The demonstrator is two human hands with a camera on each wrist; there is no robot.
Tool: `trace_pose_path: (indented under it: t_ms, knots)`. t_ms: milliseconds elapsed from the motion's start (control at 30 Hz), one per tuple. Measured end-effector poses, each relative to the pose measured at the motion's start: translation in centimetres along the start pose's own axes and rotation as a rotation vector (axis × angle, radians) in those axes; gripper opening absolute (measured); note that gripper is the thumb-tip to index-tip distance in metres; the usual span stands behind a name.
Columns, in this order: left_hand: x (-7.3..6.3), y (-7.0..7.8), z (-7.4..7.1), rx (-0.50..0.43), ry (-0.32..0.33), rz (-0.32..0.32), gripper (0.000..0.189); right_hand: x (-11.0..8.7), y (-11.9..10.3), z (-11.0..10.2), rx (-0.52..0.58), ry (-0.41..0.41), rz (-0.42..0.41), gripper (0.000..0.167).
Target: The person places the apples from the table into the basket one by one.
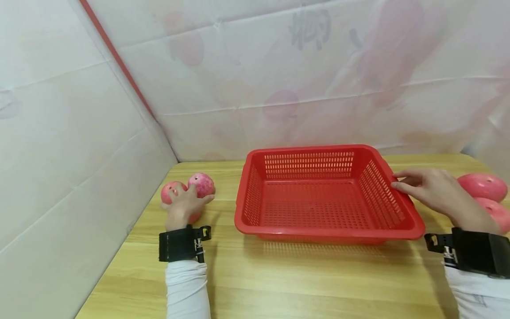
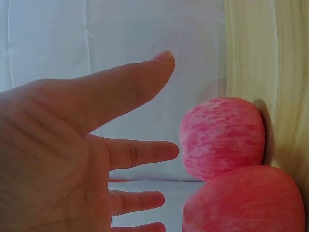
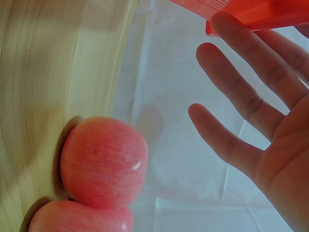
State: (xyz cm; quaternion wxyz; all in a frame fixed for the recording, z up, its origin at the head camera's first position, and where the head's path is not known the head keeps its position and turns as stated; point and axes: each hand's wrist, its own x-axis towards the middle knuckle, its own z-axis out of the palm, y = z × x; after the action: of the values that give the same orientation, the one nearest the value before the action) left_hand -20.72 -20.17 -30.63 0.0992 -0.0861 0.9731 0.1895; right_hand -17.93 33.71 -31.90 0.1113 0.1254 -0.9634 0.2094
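A red plastic basket [image 1: 314, 232] with slotted walls stands in the middle of the wooden table, nothing inside it. At its right rim my right hand [image 1: 430, 190] pinches the edge between thumb and forefinger; the other fingers [image 3: 236, 92] are extended below the rim. Over on the left, my left hand [image 1: 185, 206] hovers with spread fingers above a group of apples. One pink apple [image 1: 202, 184] lies beyond the hand, a redder apple [image 1: 171, 191] beside it, and part of another apple [image 1: 194, 217] shows under the palm. The left wrist view shows a gap between fingers and the pink apple [image 2: 222, 137].
Two more apples, a far apple [image 1: 483, 186] and a nearer apple [image 1: 495, 212], lie on the table right of the right hand. Pale sheeting [image 1: 247, 79] rises behind the table [image 1: 303, 283] and along its left side.
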Motion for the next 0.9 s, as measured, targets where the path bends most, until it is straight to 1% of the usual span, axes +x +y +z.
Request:
trace_pose_path:
  t_ms: [133,267,433,667,833,900]
  knots:
    - [0.1,-0.5,-0.2,-0.012,-0.003,-0.014,0.086,0.3,-0.2,0.0,-0.011,-0.006,-0.008,0.030]
    - [0.3,-0.8,-0.2,-0.042,-0.017,-0.013,0.084,0.1,-0.1,-0.1,-0.033,0.001,-0.004,0.030]
    - [0.6,-0.9,0.0,-0.067,-0.035,-0.041,0.081,0.0,-0.1,-0.1,-0.021,0.001,0.003,0.030]
    - [0.6,-1.0,0.3,-0.102,-0.031,-0.073,0.078,-0.1,0.0,-0.1,0.005,-0.014,0.017,0.031]
    - [0.7,-1.2,0.4,-0.131,-0.024,-0.069,0.074,0.0,0.0,-0.1,0.036,-0.014,0.025,0.032]
    - [0.7,-1.3,0.4,-0.132,-0.024,-0.065,0.073,0.0,-0.1,-0.1,0.029,-0.010,0.025,0.031]
